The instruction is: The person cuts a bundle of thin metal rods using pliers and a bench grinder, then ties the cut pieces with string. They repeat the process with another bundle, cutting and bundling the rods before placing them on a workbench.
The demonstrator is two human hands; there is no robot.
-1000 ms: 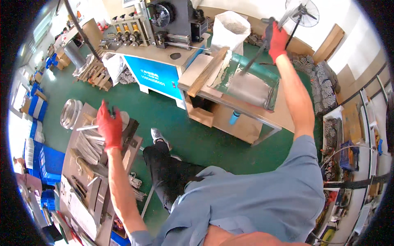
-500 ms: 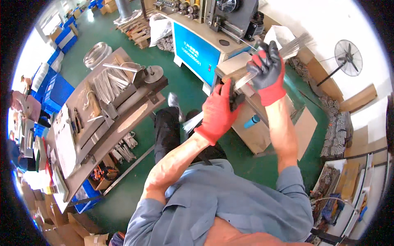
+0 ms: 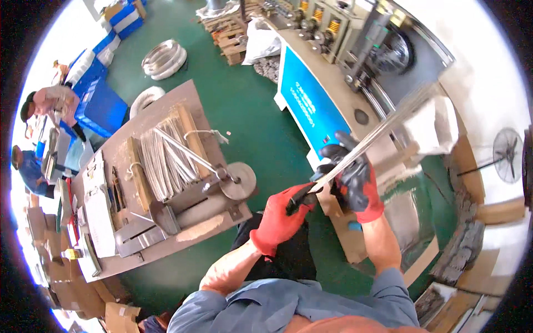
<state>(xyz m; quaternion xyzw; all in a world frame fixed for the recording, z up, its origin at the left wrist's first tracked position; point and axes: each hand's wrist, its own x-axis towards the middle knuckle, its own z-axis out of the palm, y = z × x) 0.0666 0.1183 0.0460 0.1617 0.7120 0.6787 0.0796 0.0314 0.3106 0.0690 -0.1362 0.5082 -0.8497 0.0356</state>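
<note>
A long bundle of thin metal wires slants up to the right, its far end blurred in front of the machine. My left hand, in a red glove with black fingers, is closed around the bundle's near end. Farther along, my right hand, gloved the same way, holds the bundle loosely, with the wires lying across its palm and its fingers bent and partly spread.
A workbench on the left bears more wires between wooden strips, a metal fixture with a round disc, and pliers. The blue-panelled machine stands ahead. Wire coils lie on the floor. A fan stands right. Two people work far left.
The view has turned left, bringing more of the workbench in. Both hands have come lower and nearer with the bundle. My right hand's fingers have loosened, and the wires now show at greater length.
</note>
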